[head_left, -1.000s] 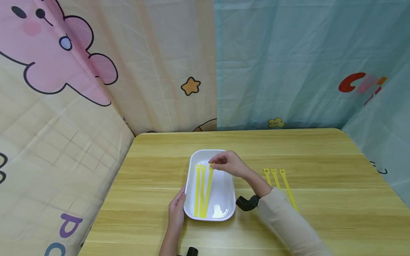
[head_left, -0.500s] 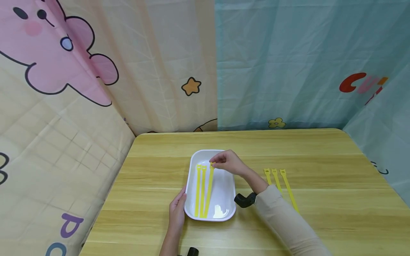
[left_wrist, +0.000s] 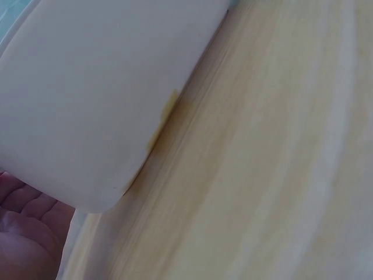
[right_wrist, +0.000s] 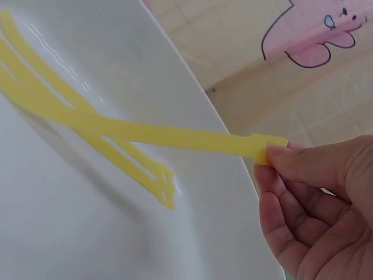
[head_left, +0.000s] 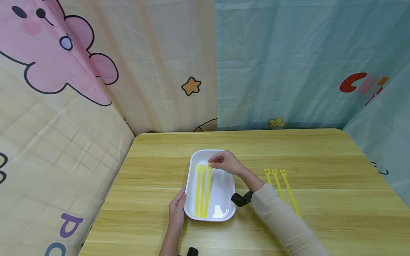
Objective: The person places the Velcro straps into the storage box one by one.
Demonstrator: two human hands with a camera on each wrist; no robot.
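Between thumb and fingertips, my right hand pinches the slotted head of a yellow hook-and-loop cable tie. Its head is raised at the tray's far part, while the tail slopes down toward the near end. Two more yellow cable ties lie side by side in the white tray, left of the held one. Seen from the right wrist, the held tie crosses over them. My left hand holds the tray's left side near its front corner; the tray wall hides part of its fingers.
Right of the tray, three yellow cable ties lie on the wooden table, partly covered by my right sleeve. Printed curtains hang behind and beside the table. A black wrist device sits by the tray's right rim.
My right hand, with the tie's head, has shifted slightly left, bringing the tie closer to the other two. The right forearm has also moved left. My left hand and the tray stay put.
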